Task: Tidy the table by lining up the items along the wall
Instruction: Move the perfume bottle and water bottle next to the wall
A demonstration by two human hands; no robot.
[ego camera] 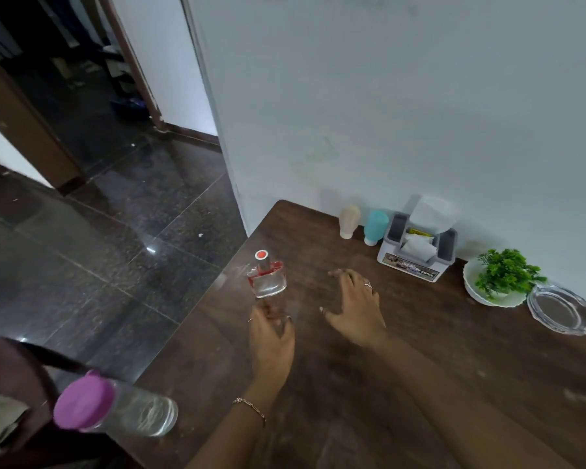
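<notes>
A small clear perfume bottle (pixel 267 279) with a red collar and silver cap is near the table's left edge. My left hand (pixel 272 336) pinches it at the base with the fingertips. My right hand (pixel 356 308) hovers just to its right, fingers spread and holding nothing. Along the wall stand a beige bottle (pixel 349 221), a blue bottle (pixel 375 227), a grey organiser box (pixel 416 252) with tissues, a green plant (pixel 504 274) in a white bowl (pixel 474 292), and a clear glass dish (pixel 560 309).
A clear water bottle (pixel 115 404) with a purple cap stands at the near left corner of the dark wooden table (pixel 420 367). Left of the table edge the dark tiled floor (pixel 99 248) drops away, with an open doorway beyond.
</notes>
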